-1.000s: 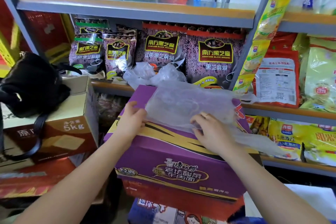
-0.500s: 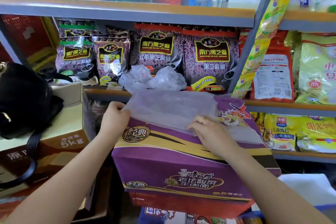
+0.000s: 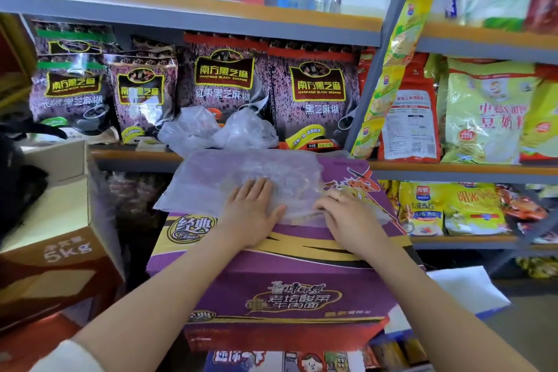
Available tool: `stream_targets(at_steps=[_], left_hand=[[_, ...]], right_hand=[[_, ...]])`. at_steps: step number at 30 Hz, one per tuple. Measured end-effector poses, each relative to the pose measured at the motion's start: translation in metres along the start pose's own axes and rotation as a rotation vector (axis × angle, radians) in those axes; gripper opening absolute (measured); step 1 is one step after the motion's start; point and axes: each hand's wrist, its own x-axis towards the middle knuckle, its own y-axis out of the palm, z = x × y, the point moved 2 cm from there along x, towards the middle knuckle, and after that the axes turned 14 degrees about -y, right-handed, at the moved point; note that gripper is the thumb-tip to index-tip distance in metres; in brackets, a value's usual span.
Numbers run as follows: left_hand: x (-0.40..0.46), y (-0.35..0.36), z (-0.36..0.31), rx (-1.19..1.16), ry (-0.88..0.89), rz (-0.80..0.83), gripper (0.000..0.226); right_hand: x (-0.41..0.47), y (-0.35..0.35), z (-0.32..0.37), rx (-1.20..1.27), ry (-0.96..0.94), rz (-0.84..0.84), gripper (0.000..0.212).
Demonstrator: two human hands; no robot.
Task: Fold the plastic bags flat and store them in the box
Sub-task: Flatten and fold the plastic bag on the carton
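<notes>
A clear plastic bag [image 3: 208, 181] lies spread flat on top of a purple noodle box [image 3: 271, 275] in front of me. My left hand [image 3: 250, 211] presses flat on the bag's near middle, fingers straight. At the bag's near right edge, my right hand [image 3: 347, 217], with a ring on it, pinches the plastic with bent fingers. Two more crumpled clear bags [image 3: 193, 127] [image 3: 244, 130] sit on the shelf just behind the box.
A brown 5 kg carton [image 3: 60, 251] stands to the left with a black bag [image 3: 18, 178] on it. Metal shelves [image 3: 211, 12] packed with food packets rise right behind. A white sheet [image 3: 465, 290] lies low on the right.
My left hand left the bag's far left corner and now lies flat on its middle. The bag is now doubled over and lies flatter. My right hand stayed at the right edge.
</notes>
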Motion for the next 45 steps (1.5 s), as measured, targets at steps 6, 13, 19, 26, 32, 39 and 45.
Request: stream_targets(at_steps=[6, 13, 19, 26, 32, 39, 45], left_hand=[[-0.002, -0.003, -0.001, 0.037, -0.023, 0.034, 0.075], [-0.009, -0.004, 0.002, 0.075, -0.013, 0.069, 0.112], [-0.010, -0.005, 0.004, 0.029, -0.041, 0.075, 0.114], [-0.015, -0.004, 0.011, 0.053, -0.016, 0.017, 0.118], [-0.014, -0.009, 0.014, 0.017, 0.047, 0.044, 0.106], [-0.010, -0.007, 0.026, 0.092, -0.045, 0.040, 0.078], [-0.004, -0.015, 0.045, 0.046, -0.163, 0.048, 0.087]], right_hand=[[-0.037, -0.014, -0.043, -0.047, 0.146, -0.039, 0.036], [-0.057, -0.028, -0.044, -0.066, 0.058, 0.062, 0.037], [0.001, -0.027, 0.032, -0.074, 0.024, 0.085, 0.060], [0.017, -0.036, 0.063, -0.336, 0.279, -0.238, 0.038], [0.041, 0.003, 0.069, 0.020, 0.025, 0.204, 0.051], [-0.014, 0.013, 0.013, 0.035, 0.330, 0.367, 0.059], [-0.037, 0.003, -0.017, 0.013, 0.594, 0.359, 0.058]])
